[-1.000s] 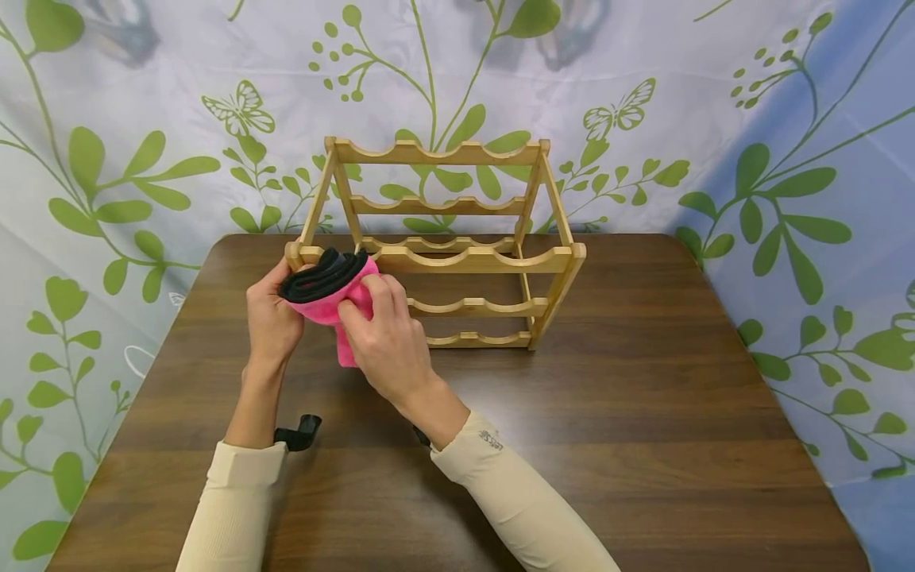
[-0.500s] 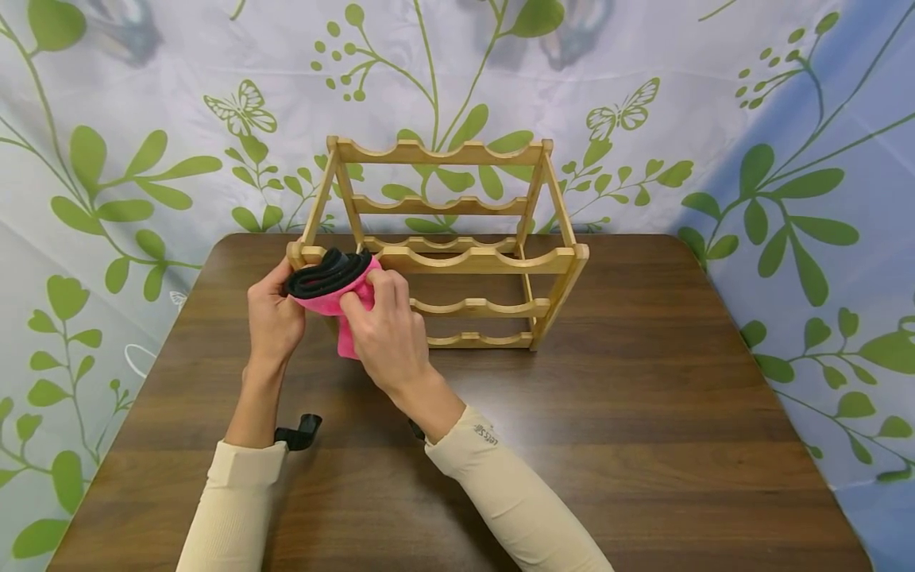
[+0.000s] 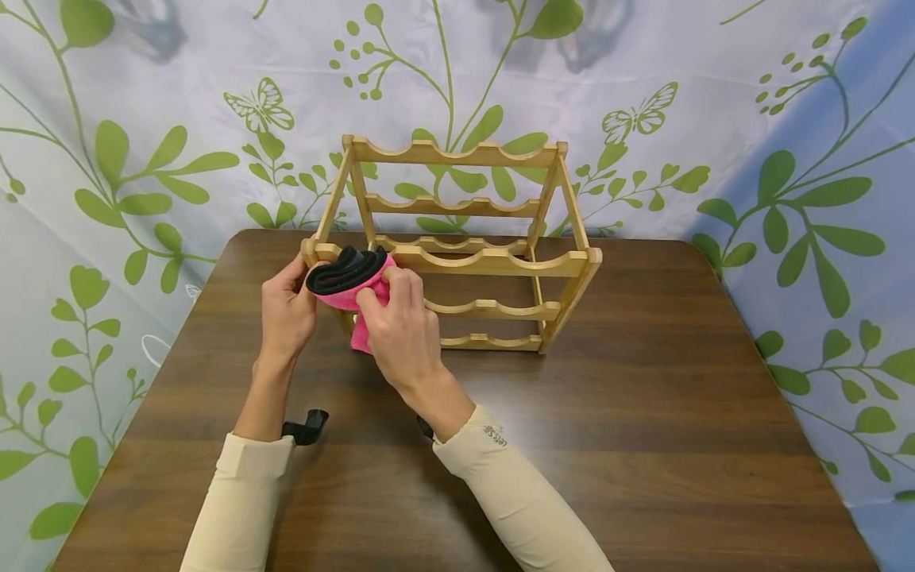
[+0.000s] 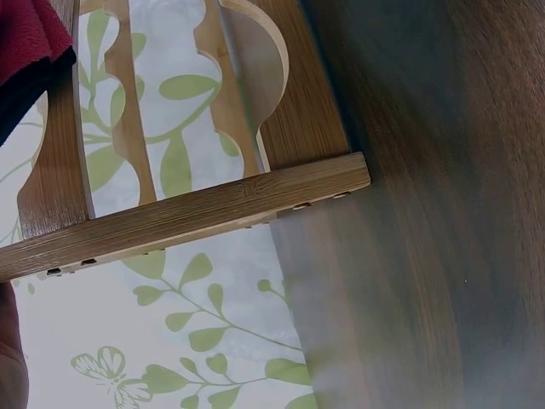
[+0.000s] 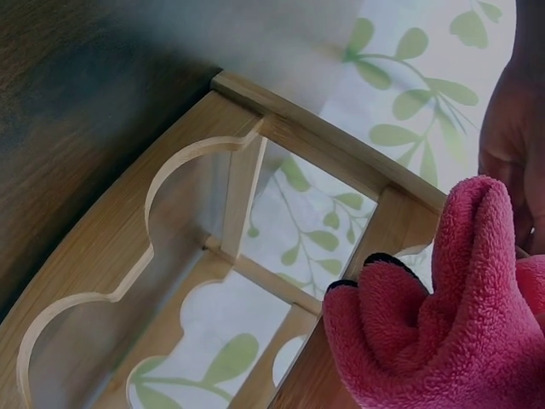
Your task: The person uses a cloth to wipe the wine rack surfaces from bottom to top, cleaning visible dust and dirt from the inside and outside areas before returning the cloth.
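Pinching a pink cloth (image 3: 349,297) at a wooden rack's (image 3: 486,262) front left corner

Cloth and knuckles block part of the rack's front top rail and left front leg in the head view; can't tell whether the cloth wraps the rail or just sits against it. Left hand's (image 3: 288,314) fingertips are hidden behind corner and cloth. Left wrist view cuts that hand to a sliver at the left edge and crops the cloth into the upper left corner. Right wrist view is dim, rack cropped, the right hand itself not distinguishable. Black piece (image 3: 425,427) at the right wrist mostly covered; the one at the left wrist (image 3: 307,427) shows better.

Cloth: fuzzy, bright pink, black layers folded in a stack on top, pink flap hanging below. Rack: pale wood, open frame, scalloped rails, upright on a dark brown wood-grain table (image 3: 679,397), leafy backdrop (image 3: 300,48) behind.

Grip: right hand (image 3: 403,330) has thumb and bent fingers clamped on the cloth, near the rack's top left. Left hand holds the corner post, post between its fingers, just beside the cloth. Cream sleeves (image 3: 515,496) on both arms.
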Action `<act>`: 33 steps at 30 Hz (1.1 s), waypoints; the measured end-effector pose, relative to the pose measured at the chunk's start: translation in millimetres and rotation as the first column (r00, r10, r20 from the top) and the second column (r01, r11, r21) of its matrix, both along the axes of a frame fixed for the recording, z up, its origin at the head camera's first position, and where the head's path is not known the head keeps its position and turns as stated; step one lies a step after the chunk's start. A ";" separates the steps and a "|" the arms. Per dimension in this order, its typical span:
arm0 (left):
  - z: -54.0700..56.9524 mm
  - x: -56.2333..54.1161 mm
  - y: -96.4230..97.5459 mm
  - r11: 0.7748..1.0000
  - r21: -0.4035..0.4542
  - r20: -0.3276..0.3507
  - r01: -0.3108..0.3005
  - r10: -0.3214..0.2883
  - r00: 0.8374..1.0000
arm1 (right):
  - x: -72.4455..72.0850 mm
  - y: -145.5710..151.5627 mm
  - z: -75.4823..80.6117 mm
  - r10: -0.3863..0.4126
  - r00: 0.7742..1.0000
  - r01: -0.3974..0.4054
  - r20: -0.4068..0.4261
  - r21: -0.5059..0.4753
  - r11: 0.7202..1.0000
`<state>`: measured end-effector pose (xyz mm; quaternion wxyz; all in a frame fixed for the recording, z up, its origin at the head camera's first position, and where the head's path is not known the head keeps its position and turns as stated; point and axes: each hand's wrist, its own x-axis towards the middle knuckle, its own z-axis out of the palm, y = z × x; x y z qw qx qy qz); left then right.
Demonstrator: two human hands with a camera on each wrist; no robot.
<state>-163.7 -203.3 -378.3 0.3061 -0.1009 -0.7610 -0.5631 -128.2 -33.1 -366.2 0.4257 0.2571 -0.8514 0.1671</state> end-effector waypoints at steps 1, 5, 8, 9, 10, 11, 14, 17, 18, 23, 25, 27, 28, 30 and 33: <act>0.4 0.2 0.0 1.000 0.001 -0.001 0.002 -0.002 1.000 | 0.0 -0.3 0.2 -0.002 1.000 0.002 -0.002 0.000 1.000; 9.1 6.0 5.1 1.000 -0.004 -0.008 0.004 -0.005 1.000 | 0.2 0.4 -0.2 -0.013 1.000 0.013 -0.008 -0.006 1.000; 21.7 14.4 11.9 1.000 -0.001 -0.016 0.010 -0.010 1.000 | 0.4 2.4 -1.4 -0.015 1.000 0.015 -0.010 -0.012 1.000; 25.1 16.8 13.7 1.000 -0.004 -0.018 0.009 -0.009 1.000 | 0.6 3.3 -1.7 -0.017 1.000 0.017 -0.011 -0.014 1.000; 27.6 18.8 15.3 1.000 -0.005 -0.019 0.008 -0.008 1.000 | 0.5 4.2 -1.9 -0.018 1.000 0.018 -0.016 -0.017 1.000; 25.5 17.6 14.4 1.000 -0.004 -0.023 0.006 -0.006 1.000 | 0.5 5.1 -2.0 -0.018 1.000 0.018 -0.022 -0.021 1.000; 14.1 10.1 9.0 1.000 0.002 -0.025 -0.001 0.002 1.000 | 0.4 8.2 -2.6 -0.023 0.999 0.021 -0.045 -0.031 0.999; 2.8 2.1 3.6 1.000 0.018 -0.022 0.000 0.000 1.000 | 0.2 12.4 -4.4 -0.018 0.998 0.016 -0.054 -0.047 0.999; 1.4 1.2 2.8 1.000 0.020 -0.019 0.000 0.000 1.000 | 0.2 13.9 -5.1 -0.017 0.998 0.014 -0.054 -0.053 0.999; -0.9 1.5 1.2 0.999 0.030 -0.028 0.015 -0.014 0.999 | 0.2 21.2 -9.0 -0.012 0.999 0.008 -0.052 -0.087 0.996; -1.4 2.1 0.6 0.999 0.033 -0.036 0.021 -0.020 0.999 | 0.3 23.5 -10.0 -0.008 0.999 0.003 -0.052 -0.094 0.996; -1.7 2.2 0.2 0.999 0.035 -0.038 0.024 -0.022 0.999 | 0.2 25.7 -11.0 -0.004 0.999 -0.001 -0.053 -0.102 0.995; -1.7 2.4 0.3 0.999 0.035 -0.038 0.025 -0.023 0.999 | 0.2 26.7 -11.6 -0.004 0.998 -0.002 -0.055 -0.106 0.994; -1.7 2.2 0.6 0.999 0.035 -0.035 0.025 -0.023 0.999 | 0.2 28.8 -12.6 -0.005 0.998 -0.002 -0.060 -0.118 0.993; -1.1 1.9 1.2 0.999 0.042 -0.028 0.027 -0.026 0.999 | -0.1 32.2 -13.8 -0.010 0.997 0.000 -0.075 -0.134 0.991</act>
